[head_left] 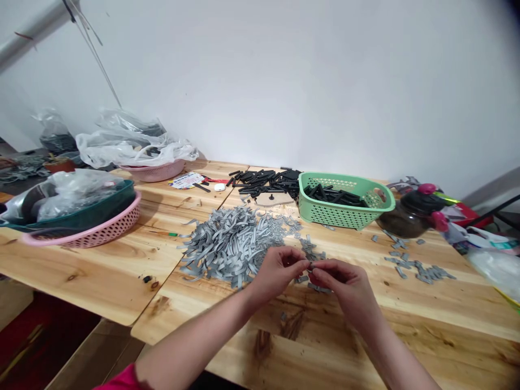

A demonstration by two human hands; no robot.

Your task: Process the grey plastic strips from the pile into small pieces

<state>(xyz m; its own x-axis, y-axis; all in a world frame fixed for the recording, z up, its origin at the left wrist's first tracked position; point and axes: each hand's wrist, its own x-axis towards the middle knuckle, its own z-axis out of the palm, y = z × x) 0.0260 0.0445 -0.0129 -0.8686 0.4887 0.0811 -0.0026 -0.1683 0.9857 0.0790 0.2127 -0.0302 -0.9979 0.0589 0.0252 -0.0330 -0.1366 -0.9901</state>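
Observation:
Fingertip to fingertip, my left hand [282,265] and my right hand [345,279] meet over the wooden table [227,330]. Both are closed in a pinch on a tiny dark grey piece [311,266], mostly covered by the fingers, so its shape is unclear. Just left of my left hand lies a big heap of grey strips [231,244]. Short grey pieces [319,287] lie under and around my fingertips. More short grey pieces [424,271] are scattered to the right of my right hand.
Behind my hands stands a green basket [345,216] holding black sticks, with a pile of black sticks [264,181] beside it. A glass pot [410,214] is at right. At left are a pink basket [101,230] and bags [134,143] on another pink basket.

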